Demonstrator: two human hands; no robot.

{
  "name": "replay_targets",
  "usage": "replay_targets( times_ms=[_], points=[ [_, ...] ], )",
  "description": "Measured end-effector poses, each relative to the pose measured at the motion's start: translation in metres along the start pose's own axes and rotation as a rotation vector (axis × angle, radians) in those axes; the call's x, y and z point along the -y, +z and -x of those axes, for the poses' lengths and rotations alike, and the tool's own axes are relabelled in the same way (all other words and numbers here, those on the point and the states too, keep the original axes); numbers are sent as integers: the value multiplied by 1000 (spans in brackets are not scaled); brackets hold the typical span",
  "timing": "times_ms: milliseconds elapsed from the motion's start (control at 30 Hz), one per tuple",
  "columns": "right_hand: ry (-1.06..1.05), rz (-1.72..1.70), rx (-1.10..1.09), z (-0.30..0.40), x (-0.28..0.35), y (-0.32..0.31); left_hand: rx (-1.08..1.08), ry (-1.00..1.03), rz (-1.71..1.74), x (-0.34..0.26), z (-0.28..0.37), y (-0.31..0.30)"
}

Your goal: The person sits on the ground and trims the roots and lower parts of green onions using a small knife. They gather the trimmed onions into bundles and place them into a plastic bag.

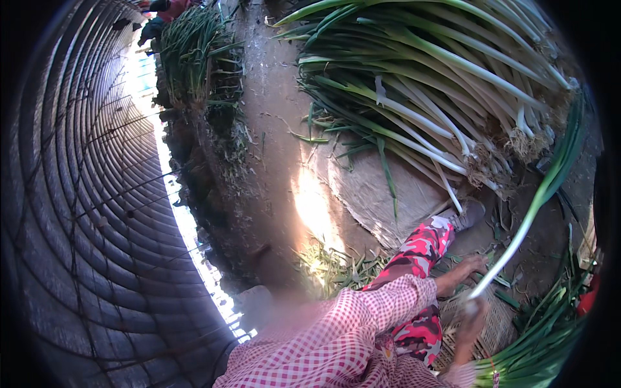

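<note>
My right hand (469, 327), blurred, grips the white root end of a long leek or large green onion (516, 237). Its green leaves extend up to the right. My left hand (463, 274) is just beside the white stalk, fingers partly bent; whether it holds anything is unclear. Beyond my hands lies a big pile of similar stalks (417, 97), roots towards the right and leaves towards the left. A bundle of green-leaved stalks (538, 359), with a thin red tie near it, lies at the lower right. A woven mat or basket (497, 315) is beneath my hands.
Cut leaf scraps (344, 271) lie by my leg in camouflage trousers (422, 247). A pale sheet (378, 189) is on the dirt floor by the pile. More bundled greens (194, 58) stand at the upper left, near part of another person. A ribbed curved cover (106, 194) spans the left.
</note>
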State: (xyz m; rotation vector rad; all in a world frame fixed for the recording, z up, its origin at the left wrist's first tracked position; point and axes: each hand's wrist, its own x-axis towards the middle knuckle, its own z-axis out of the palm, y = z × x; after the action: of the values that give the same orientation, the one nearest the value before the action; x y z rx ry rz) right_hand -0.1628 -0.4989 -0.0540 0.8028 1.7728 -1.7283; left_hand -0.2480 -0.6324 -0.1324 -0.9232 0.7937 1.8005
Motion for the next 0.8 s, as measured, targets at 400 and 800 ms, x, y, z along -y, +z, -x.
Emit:
replay_targets(
  times_ms=[400,800],
  points=[
    [-94,361,43,244,27,24,3,-34,124,-5,198,72],
    [535,702,-135,349,-138,6,86,906,-600,-246,260,153]
  ],
)
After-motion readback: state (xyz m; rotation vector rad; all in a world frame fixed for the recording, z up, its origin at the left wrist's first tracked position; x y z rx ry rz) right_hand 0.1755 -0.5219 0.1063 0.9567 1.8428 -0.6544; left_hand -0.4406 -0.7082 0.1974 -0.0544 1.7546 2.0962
